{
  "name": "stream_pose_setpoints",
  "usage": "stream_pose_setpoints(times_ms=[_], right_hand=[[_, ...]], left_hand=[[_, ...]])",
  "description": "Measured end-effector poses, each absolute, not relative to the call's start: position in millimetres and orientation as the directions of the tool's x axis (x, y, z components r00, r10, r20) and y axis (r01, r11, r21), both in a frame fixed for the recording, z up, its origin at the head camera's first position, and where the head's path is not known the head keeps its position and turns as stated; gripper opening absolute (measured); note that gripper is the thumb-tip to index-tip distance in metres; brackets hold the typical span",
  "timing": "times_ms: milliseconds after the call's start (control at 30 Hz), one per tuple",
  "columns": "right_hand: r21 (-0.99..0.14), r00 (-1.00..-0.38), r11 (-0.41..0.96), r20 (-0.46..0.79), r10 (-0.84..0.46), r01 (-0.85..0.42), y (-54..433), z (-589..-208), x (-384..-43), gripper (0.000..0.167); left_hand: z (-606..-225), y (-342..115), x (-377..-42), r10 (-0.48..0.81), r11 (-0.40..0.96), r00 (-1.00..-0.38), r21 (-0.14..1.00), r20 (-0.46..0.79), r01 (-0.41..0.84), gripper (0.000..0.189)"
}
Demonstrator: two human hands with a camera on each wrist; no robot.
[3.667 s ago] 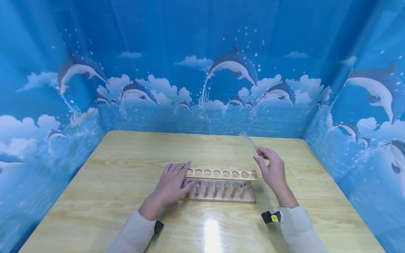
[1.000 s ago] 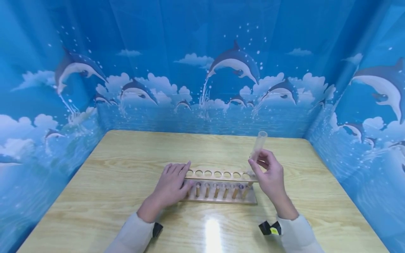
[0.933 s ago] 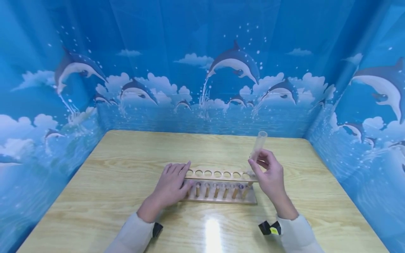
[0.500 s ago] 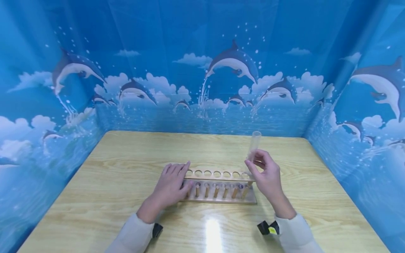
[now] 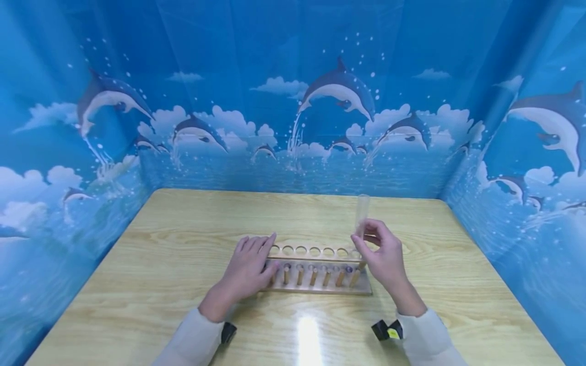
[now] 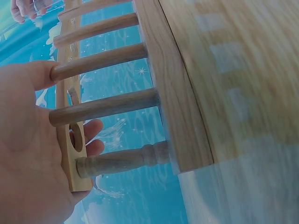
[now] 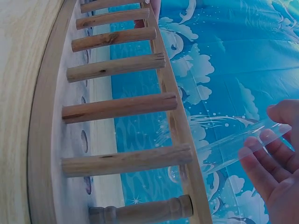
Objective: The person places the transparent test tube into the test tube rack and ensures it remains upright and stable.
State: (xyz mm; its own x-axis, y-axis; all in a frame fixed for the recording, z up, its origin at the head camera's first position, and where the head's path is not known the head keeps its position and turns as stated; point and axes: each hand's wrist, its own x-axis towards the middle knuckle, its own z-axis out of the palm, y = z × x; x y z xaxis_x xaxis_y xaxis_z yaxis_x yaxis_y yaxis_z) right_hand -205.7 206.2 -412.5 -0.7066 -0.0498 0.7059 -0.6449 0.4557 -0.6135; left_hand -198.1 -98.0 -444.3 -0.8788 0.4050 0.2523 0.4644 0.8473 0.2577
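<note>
A wooden test tube rack (image 5: 316, 290) stands on the table, with a row of round holes in its top rail and pegs below. My left hand (image 5: 249, 267) holds the rack's left end. In the left wrist view, the thumb is in front of the top rail (image 6: 74, 158) and fingers show behind it. My right hand (image 5: 384, 251) pinches a clear test tube (image 5: 362, 209) nearly upright over the rack's right end. In the right wrist view, the tube's rounded lower end (image 7: 174, 173) shows at the top rail, by a hole near the end. How deep it sits, I cannot tell.
The wood-grain table (image 5: 183, 229) extends around the rack on every side. A blue curtain (image 5: 256, 168) printed with dolphins encloses its back and sides. Light glares off the tabletop (image 5: 308, 335) in front of the rack.
The right hand has moved left and slightly lower, bringing the test tube from a leftward tilt at the far right to nearly upright over the rack's right end. The left hand has stayed put.
</note>
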Motion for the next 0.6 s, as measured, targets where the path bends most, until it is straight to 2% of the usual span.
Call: stream_pose_setpoints(times_ms=[367,600], right_hand=[[-0.595,-0.724,0.509,0.685,-0.083,-0.622,206.3,-409.3,-208.6,0.032],[-0.571,-0.721,0.542,0.685,-0.100,-0.617,197.8,-388.1,-196.9,0.030]], left_hand=[[-439.0,-95.9,-196.5,0.393,0.847,-0.888,0.280,0.240,0.451,0.064],[-435.2,-92.5,-196.0,0.379,0.858,-0.898,0.279,0.225,0.432,0.064]])
